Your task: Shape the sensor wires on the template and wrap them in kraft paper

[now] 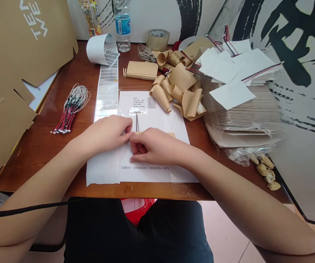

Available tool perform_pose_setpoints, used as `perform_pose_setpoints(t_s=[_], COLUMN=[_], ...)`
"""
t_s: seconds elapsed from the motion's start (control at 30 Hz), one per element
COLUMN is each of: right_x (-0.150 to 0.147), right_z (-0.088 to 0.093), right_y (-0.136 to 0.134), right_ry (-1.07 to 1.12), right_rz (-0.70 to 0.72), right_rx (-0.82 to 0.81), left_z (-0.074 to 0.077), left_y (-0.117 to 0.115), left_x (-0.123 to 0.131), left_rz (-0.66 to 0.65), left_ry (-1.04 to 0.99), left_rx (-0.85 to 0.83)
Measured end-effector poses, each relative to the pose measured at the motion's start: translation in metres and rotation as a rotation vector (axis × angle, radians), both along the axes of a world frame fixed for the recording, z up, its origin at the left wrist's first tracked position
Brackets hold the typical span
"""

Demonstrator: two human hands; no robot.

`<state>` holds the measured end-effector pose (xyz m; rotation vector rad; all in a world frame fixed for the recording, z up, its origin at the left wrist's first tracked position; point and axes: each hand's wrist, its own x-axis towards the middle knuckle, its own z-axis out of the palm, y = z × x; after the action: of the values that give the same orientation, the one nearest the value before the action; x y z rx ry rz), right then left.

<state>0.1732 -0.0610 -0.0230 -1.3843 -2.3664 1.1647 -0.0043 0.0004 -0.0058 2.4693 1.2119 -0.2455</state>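
Observation:
My left hand (pixel 109 132) rests on the white printed sheet (pixel 152 174), its fingers curled and the thumb pointing right. My right hand (pixel 156 147) is beside it, fingers bent in and the tips nearly meeting the left thumb. What either pinches is hidden. A brown paper edge (pixel 171 134) shows behind my right hand. Just beyond the fingertips, a thin dark wire (pixel 137 122) lies lengthwise on the sheet below small printed text. A roll of labels (pixel 98 49) trails its strip (pixel 106 91) toward me, passing under my left hand.
Left lies a bundle of red, black and white wires (pixel 71 109). Behind are a kraft paper stack (pixel 142 69), curled kraft pieces (pixel 184 89), tape (pixel 158 39) and a water bottle (pixel 123 25). Right stand stacked cards (pixel 245 113) and peanut shells (pixel 267 171); a cardboard box (pixel 17 73) borders the left.

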Motion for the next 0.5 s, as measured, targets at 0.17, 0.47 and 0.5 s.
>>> perform_pose_setpoints(t_s=[0.17,0.47,0.5], right_x=[0.0,0.011,0.013], right_z=[0.001,0.002,0.003], right_y=[0.0,0.005,0.006], right_ry=[0.009,0.411,0.451], right_rz=[-0.002,-0.165,-0.224], right_rx=[-0.002,-0.308,-0.318], left_z=[-0.002,0.0,0.0], left_y=[0.001,0.0,0.0], left_x=[0.0,0.001,0.001], left_rz=[-0.003,0.002,-0.001], left_ry=[0.0,0.008,0.007], left_rx=[0.002,0.002,0.004])
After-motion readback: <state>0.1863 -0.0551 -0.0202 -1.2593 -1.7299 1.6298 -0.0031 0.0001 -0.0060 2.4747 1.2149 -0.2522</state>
